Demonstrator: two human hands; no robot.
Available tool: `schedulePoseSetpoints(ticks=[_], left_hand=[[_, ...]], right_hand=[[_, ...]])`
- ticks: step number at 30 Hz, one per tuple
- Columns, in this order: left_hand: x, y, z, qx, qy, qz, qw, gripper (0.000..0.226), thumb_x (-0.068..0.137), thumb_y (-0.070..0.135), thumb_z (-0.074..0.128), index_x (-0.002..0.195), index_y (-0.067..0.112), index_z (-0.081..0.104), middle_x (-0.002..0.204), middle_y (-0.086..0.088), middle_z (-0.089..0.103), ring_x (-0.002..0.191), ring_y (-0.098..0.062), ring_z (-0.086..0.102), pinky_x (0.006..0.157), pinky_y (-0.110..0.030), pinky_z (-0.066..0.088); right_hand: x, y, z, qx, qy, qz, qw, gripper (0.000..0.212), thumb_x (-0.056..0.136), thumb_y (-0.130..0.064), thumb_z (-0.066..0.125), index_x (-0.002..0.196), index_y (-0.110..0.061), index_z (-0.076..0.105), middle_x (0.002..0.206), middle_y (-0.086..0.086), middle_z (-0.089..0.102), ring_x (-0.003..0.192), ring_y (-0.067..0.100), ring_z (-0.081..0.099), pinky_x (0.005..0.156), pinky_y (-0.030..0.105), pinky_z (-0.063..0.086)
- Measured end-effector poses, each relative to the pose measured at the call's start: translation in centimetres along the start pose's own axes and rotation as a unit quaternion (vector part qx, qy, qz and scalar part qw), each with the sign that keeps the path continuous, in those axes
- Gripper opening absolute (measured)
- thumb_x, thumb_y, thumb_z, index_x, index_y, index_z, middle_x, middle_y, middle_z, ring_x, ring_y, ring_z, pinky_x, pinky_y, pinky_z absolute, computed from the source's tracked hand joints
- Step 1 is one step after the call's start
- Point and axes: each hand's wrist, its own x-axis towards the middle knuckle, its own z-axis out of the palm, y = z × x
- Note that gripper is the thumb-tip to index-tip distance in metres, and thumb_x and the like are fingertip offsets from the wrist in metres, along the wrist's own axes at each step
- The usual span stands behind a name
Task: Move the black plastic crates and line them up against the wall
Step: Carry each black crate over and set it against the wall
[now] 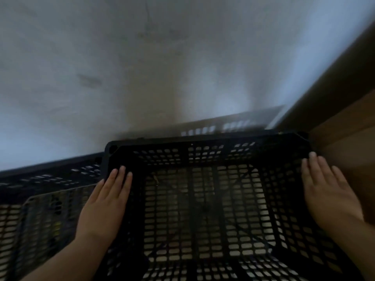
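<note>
Head view: the left hand (107, 199) lies flat on the left side of the crate (203, 141). Its fingers are straight and pressed together, with the tips near the far-left corner. They curl round nothing. The right hand (328, 191) lies flat on the right side of the same crate, fingers straight and a little spread, tips toward the far-right corner. Neither thumb shows clearly, and whether the palms sit on the rim or against the outer faces cannot be told.

The crate is black open mesh and fills the lower middle of the view between the two forearms. Pale patches show through its bottom grid. Its far rim lies close along the foot of the wall (162, 57) — the blur hides whether the two touch. A second crate (50, 179), also black mesh, sits just beside it on the left, its near corner by the left hand. Its far rim runs along the same wall.

The wall is pale grey, smudged and unevenly lit, brighter toward the right. On it, just above the crate's far rim, falls a slatted shadow (233, 122). At the right edge stands a brown wood panel (345, 128), just beside the crate's right side — the right hand lies between the two.
</note>
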Motion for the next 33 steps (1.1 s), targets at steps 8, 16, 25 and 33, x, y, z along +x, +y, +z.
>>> schedulePoseSetpoints(ticks=[8,16,25,33], left_hand=[[1.4,0.0,2.9,-0.013,-0.062,-0.035,0.997,0.079,0.087,0.002,0.031,0.136,0.012,-0.03,0.144,-0.009,-0.037,0.134,-0.02,-0.031,0.109,-0.032,-0.022],[2.3,-1.0,6.6,-0.032,0.013,-0.032,0.999,0.083,0.076,-0.004,0.045,0.144,0.011,-0.001,0.153,-0.011,-0.006,0.141,-0.023,-0.004,0.104,-0.027,-0.024],[2.9,-1.2,8.4,-0.044,-0.012,-0.039,0.998,0.091,0.055,-0.012,0.067,0.139,0.002,0.036,0.148,-0.017,0.027,0.143,-0.016,-0.008,0.112,-0.031,-0.006],[3.1,-1.0,8.6,-0.029,-0.013,-0.051,0.998,0.091,0.057,-0.01,0.069,0.14,0.003,0.035,0.148,-0.016,0.028,0.143,-0.017,-0.014,0.114,-0.031,-0.009]], right_hand=[[3.3,-4.0,-0.7,-0.048,-0.108,-0.029,0.993,0.066,0.085,-0.01,0.012,0.139,-0.002,-0.024,0.144,0.019,-0.033,0.136,0.023,-0.024,0.095,0.033,-0.035],[6.3,-5.8,-0.2,-0.027,-0.188,-0.025,0.982,0.065,0.085,-0.009,0.008,0.138,-0.002,-0.028,0.14,0.016,-0.039,0.138,0.022,-0.026,0.108,0.036,-0.021],[6.8,-6.3,0.9,-0.026,-0.21,-0.013,0.977,0.066,0.085,-0.013,0.01,0.139,-0.004,-0.028,0.143,0.015,-0.038,0.135,0.023,-0.029,0.111,0.038,-0.015],[7.2,-6.2,1.1,0.011,-0.24,0.001,0.971,0.064,0.09,-0.017,0.011,0.138,-0.007,-0.03,0.139,0.01,-0.043,0.135,0.024,-0.031,0.113,0.046,-0.011]])
